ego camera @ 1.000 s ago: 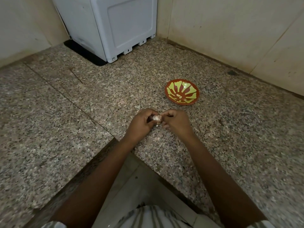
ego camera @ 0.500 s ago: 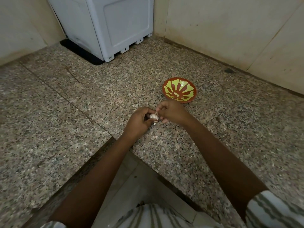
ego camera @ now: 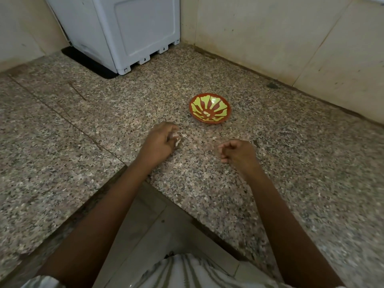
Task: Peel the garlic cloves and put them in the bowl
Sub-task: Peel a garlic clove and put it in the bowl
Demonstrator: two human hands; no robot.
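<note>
The left hand (ego camera: 160,143) hovers over the speckled granite bench (ego camera: 83,142), just beyond the inner corner of its front edge. Its fingers (ego camera: 171,129) are curled in and pinch a piece of garlic (ego camera: 176,139). The pale garlic shows at the fingertips, and blur hides how much skin is on it. The right hand (ego camera: 239,153) is well apart from the left, farther along the bench to the right and about as far in from the front edge. Its fingers (ego camera: 228,144) are loosely curled, with the thumb close to the forefinger. Nothing can be made out between them.

The bowl (ego camera: 221,104), red with a yellow-green pattern, stands on the bench beyond both hands, between them and the back wall. It touches neither hand. A few pale cloves (ego camera: 206,113) lie at its bottom.

A white box-like appliance (ego camera: 133,32) sits in the far left corner of the bench on a dark mat (ego camera: 87,63). A striped shirt (ego camera: 187,273) shows at the bottom of the view, between the two bare forearms.
</note>
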